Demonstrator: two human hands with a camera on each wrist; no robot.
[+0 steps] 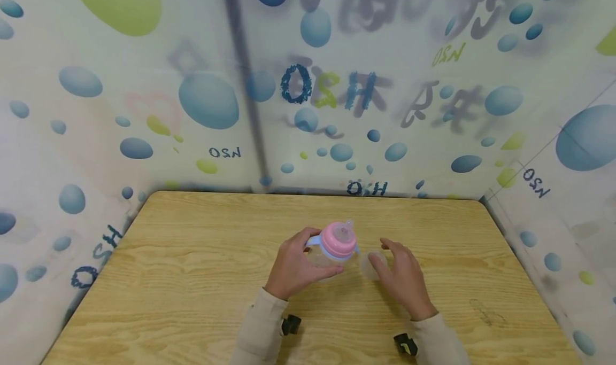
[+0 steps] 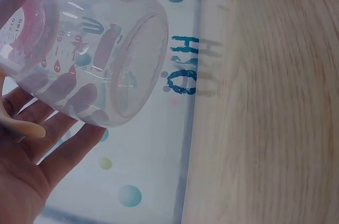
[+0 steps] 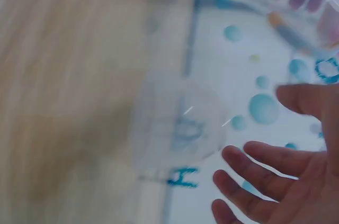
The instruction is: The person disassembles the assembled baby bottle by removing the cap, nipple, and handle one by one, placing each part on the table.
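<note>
My left hand [image 1: 298, 266] grips a clear baby bottle [image 2: 100, 49] with a pink collar [image 1: 337, 240], pale blue handles and a see-through teat on top. The bottle is held tilted, and in the left wrist view its base faces the table side, with printed measuring marks on its wall. To the right of it, a translucent dome-shaped cap [image 3: 172, 123] stands on the table. Beside that cap is my right hand [image 1: 401, 277], fingers spread, thumb overlapping the cap in the head view. The right wrist view shows nothing within those fingers.
A wood-grain table [image 1: 183, 279] spreads under both hands. Printed fabric walls [image 1: 212, 100] with blue and green spots close it in at the back and sides. Faint pencil-like marks [image 1: 486, 311] show on the right of the tabletop.
</note>
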